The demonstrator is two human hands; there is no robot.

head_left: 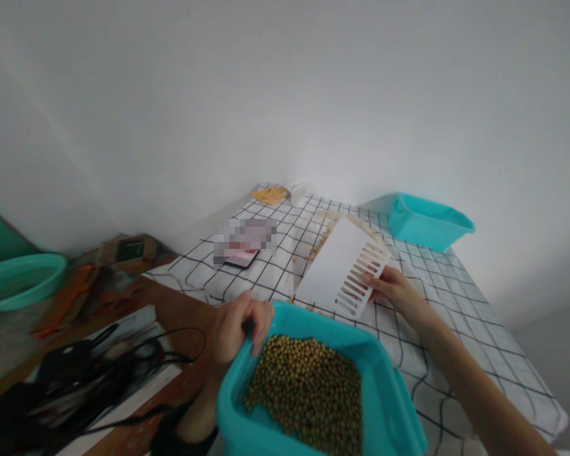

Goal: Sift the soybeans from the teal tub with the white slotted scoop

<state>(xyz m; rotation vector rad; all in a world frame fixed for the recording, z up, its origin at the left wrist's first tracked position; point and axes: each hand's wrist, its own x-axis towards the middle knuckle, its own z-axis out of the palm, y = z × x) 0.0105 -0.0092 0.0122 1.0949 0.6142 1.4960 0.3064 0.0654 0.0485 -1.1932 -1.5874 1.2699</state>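
My left hand (243,322) has its fingers curled over the far left rim of a turquoise plastic basin (386,373). Round yellowish soybeans (313,386) cover much of the basin's bottom. My right hand (393,290) pinches a flat white plastic board (335,263) by its slotted end. The board is tilted beyond the basin's far rim, over the checked cloth. Scattered soybeans (319,244) lie along the board's left side, and a pale beige sheet or tray (333,216) shows partly behind it.
A second turquoise basin (427,221) stands at the table's far right by the wall. A phone (241,258), partly pixelated, lies on the checked cloth (475,323). Yellow cloth (270,195) sits at the back. Black cables (142,354) clutter the left, near a green bowl (23,282).
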